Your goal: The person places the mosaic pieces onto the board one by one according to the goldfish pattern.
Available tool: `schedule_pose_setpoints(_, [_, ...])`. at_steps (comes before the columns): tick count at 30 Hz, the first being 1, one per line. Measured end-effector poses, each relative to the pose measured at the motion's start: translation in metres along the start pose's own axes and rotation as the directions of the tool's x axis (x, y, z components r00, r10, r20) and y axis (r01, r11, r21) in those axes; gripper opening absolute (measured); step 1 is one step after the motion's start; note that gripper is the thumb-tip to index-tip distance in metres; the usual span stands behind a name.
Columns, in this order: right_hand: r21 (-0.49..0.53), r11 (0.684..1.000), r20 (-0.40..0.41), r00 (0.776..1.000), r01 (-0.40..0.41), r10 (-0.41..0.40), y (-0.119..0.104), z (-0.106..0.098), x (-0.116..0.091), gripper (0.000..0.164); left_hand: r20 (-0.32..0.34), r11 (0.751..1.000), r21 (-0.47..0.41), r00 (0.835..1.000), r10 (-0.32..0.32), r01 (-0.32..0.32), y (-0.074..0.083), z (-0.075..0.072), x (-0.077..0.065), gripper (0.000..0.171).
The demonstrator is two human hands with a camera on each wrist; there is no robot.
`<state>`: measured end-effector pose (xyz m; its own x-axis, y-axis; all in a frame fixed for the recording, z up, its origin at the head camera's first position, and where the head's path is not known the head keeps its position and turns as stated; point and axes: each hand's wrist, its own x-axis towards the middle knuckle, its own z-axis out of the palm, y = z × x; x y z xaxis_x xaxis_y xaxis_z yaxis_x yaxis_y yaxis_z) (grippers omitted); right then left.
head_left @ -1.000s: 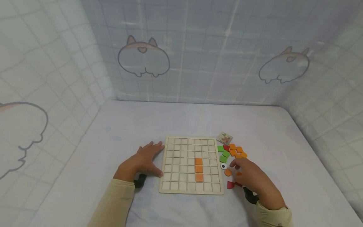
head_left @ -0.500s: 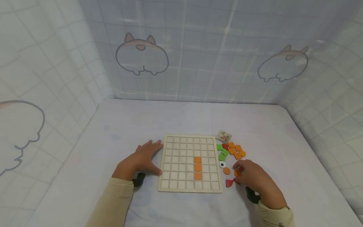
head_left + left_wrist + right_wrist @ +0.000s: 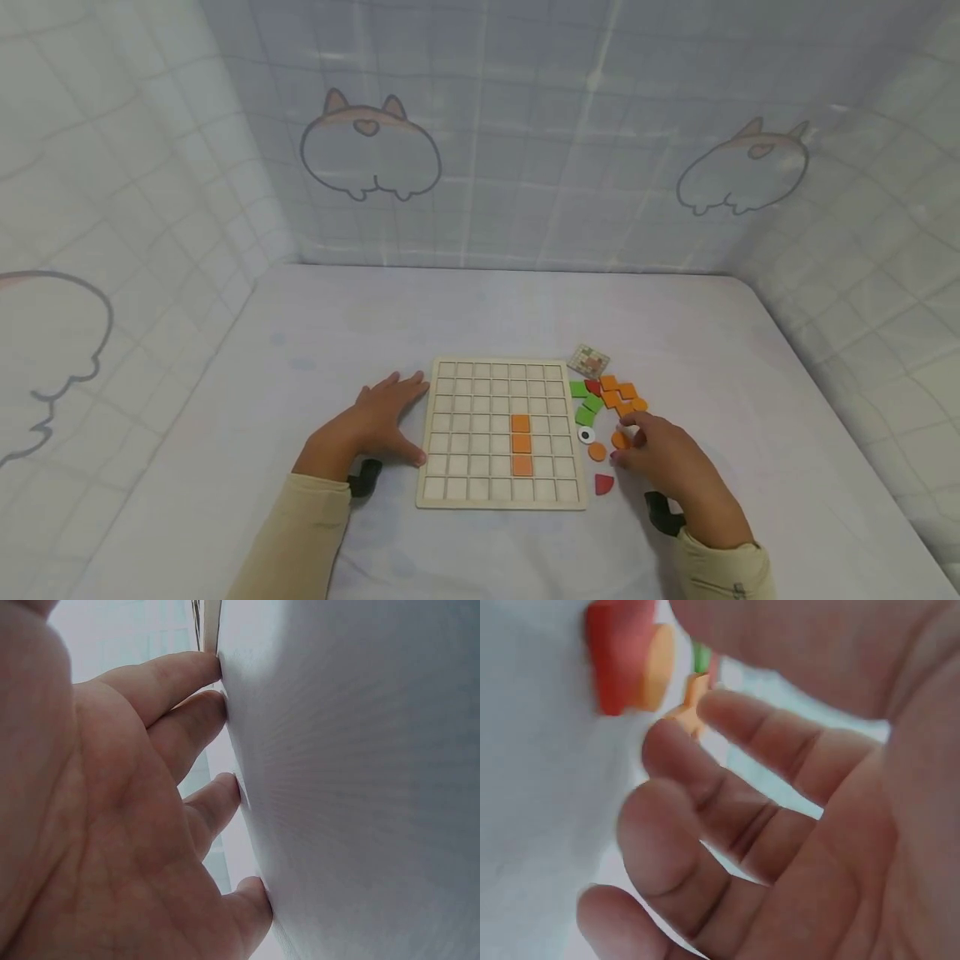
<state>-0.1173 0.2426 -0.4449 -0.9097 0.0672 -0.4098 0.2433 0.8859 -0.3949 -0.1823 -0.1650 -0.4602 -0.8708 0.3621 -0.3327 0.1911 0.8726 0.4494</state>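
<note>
Seemingly piece-picking: left of the board (image 3: 480,444), the left hand (image 3: 375,421) is spread; right of it, the right hand (image 3: 666,452) curves by an orange disc (image 3: 619,439), grip unclear; lifting calls for a pinch.

Gridded pale side walls (image 3: 150,150), greyer back wall (image 3: 517,100), outlined animal drawings (image 3: 371,154); white tabletop (image 3: 480,315)

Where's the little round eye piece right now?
In the head view, the eye piece lies just past the right edge of the wooden board, between a green tile behind it and an orange disc in front.
</note>
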Motion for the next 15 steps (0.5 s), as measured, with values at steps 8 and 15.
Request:
schedule_pose_setpoints(8, [-0.027,0.997,0.091,0.993,0.075,-0.072,-0.024,0.015,-0.015,0.041,-0.004,1.000,-0.025,1.000,-0.001,0.001,-0.003,0.001,-0.002,0.117])
schedule_pose_setpoints(15, [-0.108,0.990,0.075,0.993,0.096,-0.088,-0.029,0.019,-0.016,0.031,-0.003,1.000,-0.019,1.000,0.003,-0.003,-0.003,0.003,0.001,0.117])
